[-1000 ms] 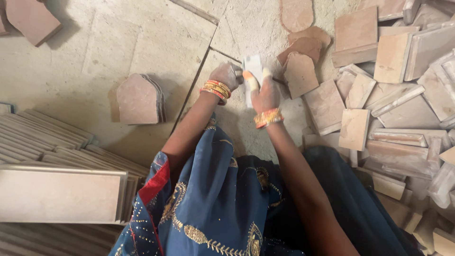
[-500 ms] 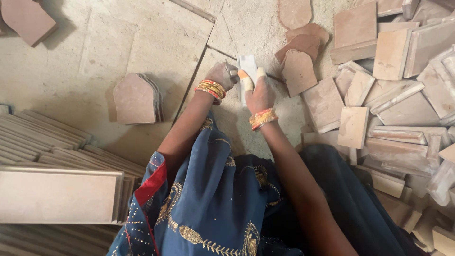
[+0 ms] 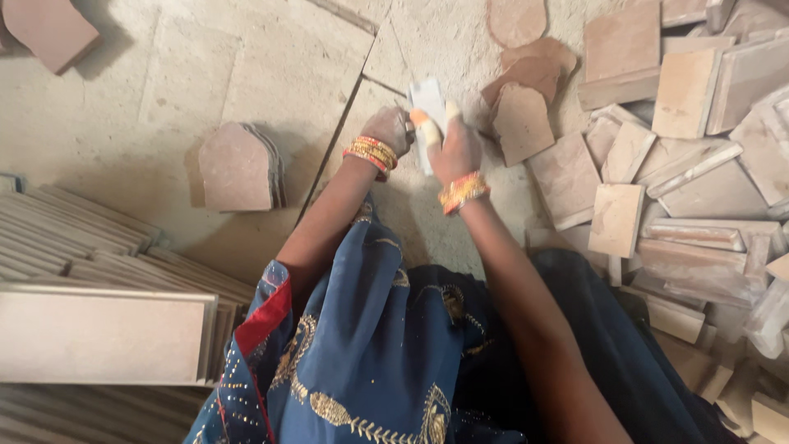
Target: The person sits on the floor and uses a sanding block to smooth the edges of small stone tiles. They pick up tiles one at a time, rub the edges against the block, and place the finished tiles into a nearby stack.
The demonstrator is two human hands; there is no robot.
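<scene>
**Q:** What do my hands hold in this view?

**A:** My right hand (image 3: 457,148) is closed around a small pale, dust-whitened piece (image 3: 428,107), flat and roughly rectangular. It stands up out of my fist, and my taped fingertip lies against its lower edge. My left hand (image 3: 388,128) is curled just beside it, on the piece's left side. Whether the left fingers actually grip the piece I cannot tell, since the knuckles hide the contact. Both wrists carry orange and gold bangles (image 3: 371,154).

**Q:** Where does the piece sit relative to the surroundings?

**A:** It is raised above the dusty stone floor (image 3: 164,90), in front of my knees and the blue embroidered cloth (image 3: 362,345) over my lap. Just right of my hands lies an arch-topped stone tile (image 3: 520,123), with more rounded tiles beyond it. Further right is a loose heap of rectangular stone offcuts (image 3: 682,164), piled at mixed angles.

**Q:** And to the left?

**A:** A small stack of arch-topped tiles (image 3: 237,168) rests on the floor, well apart from my hands. At the lower left, long flat slabs (image 3: 99,333) lie stacked, the top one pale and rectangular. One more reddish tile (image 3: 49,29) lies in the upper left corner.
</scene>
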